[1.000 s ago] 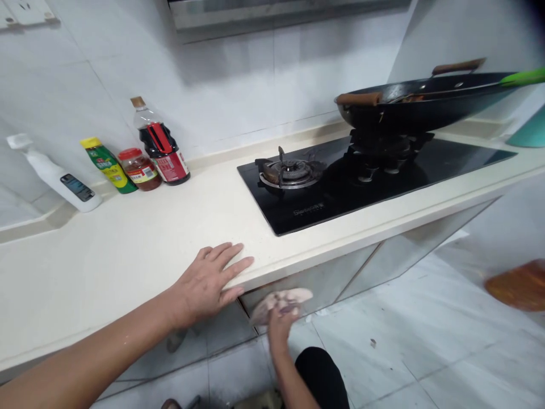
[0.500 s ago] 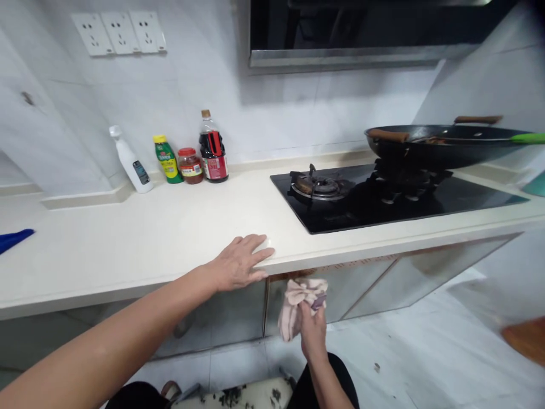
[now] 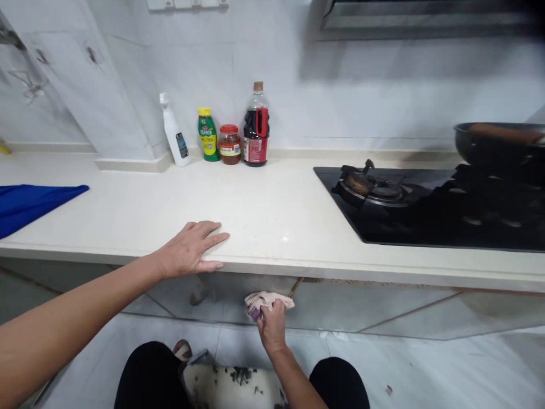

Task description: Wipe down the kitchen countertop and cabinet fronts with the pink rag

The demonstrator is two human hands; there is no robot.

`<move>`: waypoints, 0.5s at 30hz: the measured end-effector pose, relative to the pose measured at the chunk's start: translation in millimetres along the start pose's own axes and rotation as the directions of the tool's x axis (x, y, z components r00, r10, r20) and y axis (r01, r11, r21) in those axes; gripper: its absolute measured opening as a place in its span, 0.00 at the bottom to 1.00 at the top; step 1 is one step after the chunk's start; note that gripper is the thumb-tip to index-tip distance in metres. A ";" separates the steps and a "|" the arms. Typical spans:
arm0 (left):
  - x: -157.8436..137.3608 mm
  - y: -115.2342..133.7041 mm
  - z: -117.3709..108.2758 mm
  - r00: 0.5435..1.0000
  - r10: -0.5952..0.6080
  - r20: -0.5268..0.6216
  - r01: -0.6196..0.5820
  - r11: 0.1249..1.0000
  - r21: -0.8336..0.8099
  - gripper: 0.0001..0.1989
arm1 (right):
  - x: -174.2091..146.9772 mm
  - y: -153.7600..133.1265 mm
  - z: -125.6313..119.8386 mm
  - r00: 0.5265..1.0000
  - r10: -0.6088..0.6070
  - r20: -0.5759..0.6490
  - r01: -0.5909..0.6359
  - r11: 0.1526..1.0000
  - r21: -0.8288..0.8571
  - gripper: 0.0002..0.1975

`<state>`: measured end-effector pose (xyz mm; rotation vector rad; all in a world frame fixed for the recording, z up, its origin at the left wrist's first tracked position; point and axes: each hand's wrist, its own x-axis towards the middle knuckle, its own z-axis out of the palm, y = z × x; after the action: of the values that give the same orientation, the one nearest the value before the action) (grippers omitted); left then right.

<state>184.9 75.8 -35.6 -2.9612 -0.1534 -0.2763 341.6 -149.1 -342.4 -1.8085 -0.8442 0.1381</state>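
Note:
My left hand point(image 3: 191, 249) rests with spread fingers on the front edge of the white countertop point(image 3: 272, 210), holding nothing. Below the edge, my right hand point(image 3: 272, 329) grips a bunched pale pink cloth point(image 3: 270, 299) with a purple patch. The cloth is up close to the grey cabinet doors point(image 3: 361, 307); whether it touches them I cannot tell. My right fingers are partly hidden by the folds.
Along the wall stand a white spray bottle point(image 3: 174, 136), a green and yellow bottle point(image 3: 208, 136), a red-lidded jar point(image 3: 230, 146) and a dark sauce bottle point(image 3: 256, 133). A black gas stove point(image 3: 409, 221) bears a wok point(image 3: 489, 147) at right. A blue cloth point(image 3: 34, 201) lies at left.
The view has swung left. My right hand has carried the cloth left along the cabinet fronts, and my left hand has slid left along the counter edge.

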 end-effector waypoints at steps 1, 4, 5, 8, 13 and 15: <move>1.3 1.1 0.4 1.000 -0.004 -0.001 0.004 1.000 -0.011 0.35 | -3.2 9.1 -0.6 1.000 0.027 0.010 -0.027 1.000 0.005 0.10; 1.3 3.2 2.0 1.000 -0.020 -0.014 0.019 0.999 -0.045 0.36 | -10.5 30.5 -14.4 0.992 0.128 0.002 -0.128 0.992 0.020 0.12; 0.1 3.7 2.9 0.999 -0.028 -0.021 0.026 0.998 -0.052 0.36 | -12.5 34.9 -23.3 0.987 0.159 -0.009 -0.158 0.987 0.025 0.14; -4.0 5.5 6.0 0.997 -0.048 -0.054 0.044 0.997 -0.068 0.36 | -15.3 34.3 -61.5 0.971 0.226 -0.078 -0.224 0.974 0.036 0.20; -4.3 9.7 5.4 0.995 -0.068 -0.077 0.057 0.989 -0.138 0.34 | 8.8 -18.4 -112.1 0.927 0.097 -0.361 -0.119 0.992 -0.040 0.28; -3.7 11.3 3.1 0.993 -0.099 -0.065 0.085 0.978 -0.191 0.30 | 24.1 -45.8 -104.8 0.905 -0.019 -0.425 -0.013 0.997 -0.073 0.27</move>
<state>183.1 64.9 -41.1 -3.1298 -0.2694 -0.4354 387.1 -208.8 -252.8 -1.8124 -0.5426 -0.2884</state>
